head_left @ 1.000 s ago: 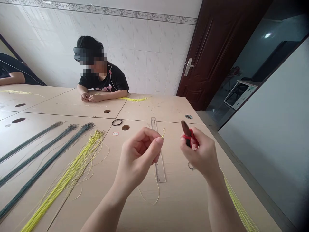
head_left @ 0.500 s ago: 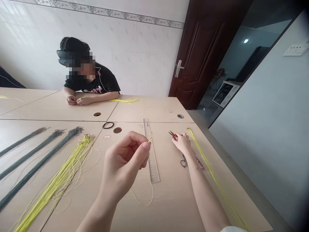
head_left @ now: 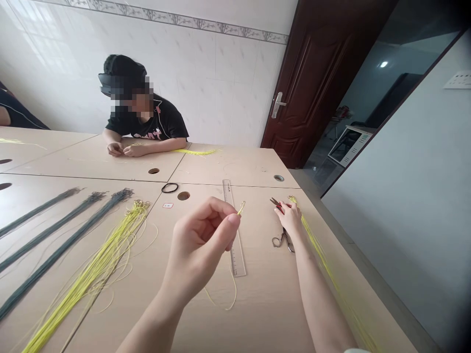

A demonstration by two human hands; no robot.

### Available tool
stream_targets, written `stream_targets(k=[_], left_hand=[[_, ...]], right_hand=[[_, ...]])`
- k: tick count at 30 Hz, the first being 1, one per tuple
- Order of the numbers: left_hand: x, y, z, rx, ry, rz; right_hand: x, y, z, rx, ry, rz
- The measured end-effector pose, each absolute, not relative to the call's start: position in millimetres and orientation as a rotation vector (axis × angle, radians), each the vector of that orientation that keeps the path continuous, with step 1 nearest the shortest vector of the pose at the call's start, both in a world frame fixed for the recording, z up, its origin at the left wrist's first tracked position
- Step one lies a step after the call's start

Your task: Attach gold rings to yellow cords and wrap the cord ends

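My left hand (head_left: 200, 247) pinches a thin yellow cord (head_left: 235, 289) between thumb and fingers, with a small gold hook (head_left: 241, 209) sticking out above the fingertips. The cord's slack hangs down over a clear plastic ruler (head_left: 235, 240). My right hand (head_left: 290, 219) is down on the table, its fingers on small red-handled pliers (head_left: 279, 206) whose dark tips poke out to the far side. Just under that hand lie steel scissors (head_left: 282, 240). A yellow cord bundle (head_left: 316, 242) runs past my right hand along the table's right side.
Dark green (head_left: 62, 230) and yellow (head_left: 91, 269) cord bundles lie at the left of the light wooden table (head_left: 206, 323), which has round holes. A black rubber band (head_left: 170, 188) lies ahead. Across the table, a seated co-worker (head_left: 145, 117) handles something small. A wall runs along the right.
My right hand has dropped from mid-air to the table with the pliers, now showing the scissors beside it. My left hand still pinches the cord. The view has shifted slightly.
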State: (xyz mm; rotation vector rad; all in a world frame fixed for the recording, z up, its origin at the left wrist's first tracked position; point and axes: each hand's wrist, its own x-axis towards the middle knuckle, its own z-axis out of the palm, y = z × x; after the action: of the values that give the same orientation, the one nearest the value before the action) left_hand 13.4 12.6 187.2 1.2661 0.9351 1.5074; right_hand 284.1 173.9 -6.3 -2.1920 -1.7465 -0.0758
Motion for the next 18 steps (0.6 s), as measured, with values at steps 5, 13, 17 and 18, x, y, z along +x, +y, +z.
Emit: stream_targets(k=[5, 13, 17, 18], left_hand=[[14.5, 12.7, 187.5, 1.298, 0.954, 1.487], [14.5, 14.7, 184.5, 1.345, 0.943, 1.477], [11.0, 17.4, 181.9, 1.395, 0.901, 1.446], [10.0, 17.8, 181.1, 1.422, 0.886, 1.428]], right_hand=[[286.8, 172.5, -10.6, -2.185, -1.733, -0.013], [281.6, 164.9, -4.7, -1.96, -1.781, 0.165], [266.9, 161.2, 28.2, -1.754, -1.708, 0.229], [259.0, 157.1, 42.5, -1.68, -1.687, 0.234]])
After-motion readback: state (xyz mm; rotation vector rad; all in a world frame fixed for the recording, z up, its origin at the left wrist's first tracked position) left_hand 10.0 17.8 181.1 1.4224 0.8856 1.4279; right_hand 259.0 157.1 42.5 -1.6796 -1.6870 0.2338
